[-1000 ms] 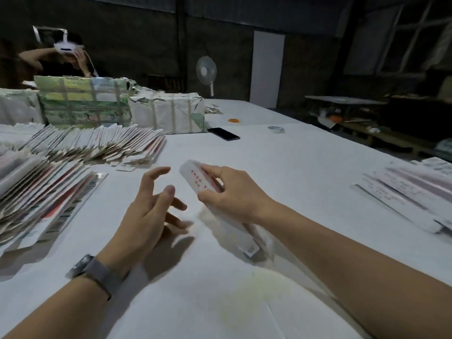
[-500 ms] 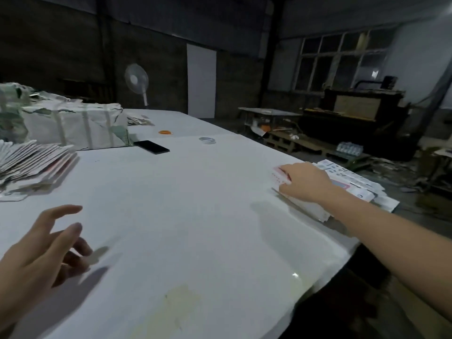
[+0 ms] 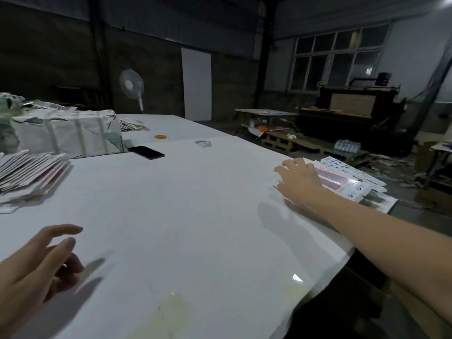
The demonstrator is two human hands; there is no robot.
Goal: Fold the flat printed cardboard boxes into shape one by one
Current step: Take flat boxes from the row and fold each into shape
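Her right hand [image 3: 299, 179] lay spread on the flat boxes [image 3: 342, 178], seemingly fetching another; the left hand [image 3: 36, 270] hovered loose, awaiting folding.

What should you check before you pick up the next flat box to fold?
1. Right hand is on the pile of flat boxes at the table's right edge: ok.
2. Only one box is under the fingers: cannot tell, the hand covers them.
3. Left hand is free to help, holding nothing: ok.
4. The white table has bare room in the middle for folding: ok.
5. The phone and tape roll lie far from the folding spot: ok.
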